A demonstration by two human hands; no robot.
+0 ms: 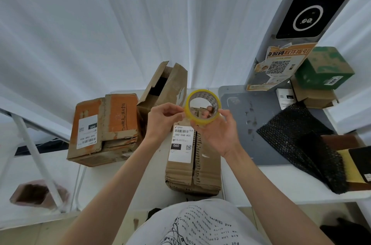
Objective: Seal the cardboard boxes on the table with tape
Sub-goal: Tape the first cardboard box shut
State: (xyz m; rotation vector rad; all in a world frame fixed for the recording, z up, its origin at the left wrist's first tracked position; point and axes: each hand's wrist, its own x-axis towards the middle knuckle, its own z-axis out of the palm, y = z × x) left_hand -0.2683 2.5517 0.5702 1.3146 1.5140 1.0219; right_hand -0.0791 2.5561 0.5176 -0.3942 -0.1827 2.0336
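A yellow tape roll (pixel 202 106) is held up above a brown cardboard box (pixel 193 164) with a white label, whose top flaps lie closed. My right hand (pixel 218 134) grips the roll, with a finger through its core. My left hand (pixel 163 119) pinches the roll's left rim with thumb and fingertips. An orange-and-brown box (pixel 104 130) with a label lies on the white table (pixel 281 182) to the left. Behind it stands a tall brown box (pixel 162 88) with its flaps open.
A black bubble-wrap bag (pixel 301 144) lies on a grey mat (pixel 241 124) at right. A green box (pixel 323 68) sits on brown boxes at far right. A grey kiosk pillar (pixel 301 30) with a QR notice rises behind. White curtains hang at the back.
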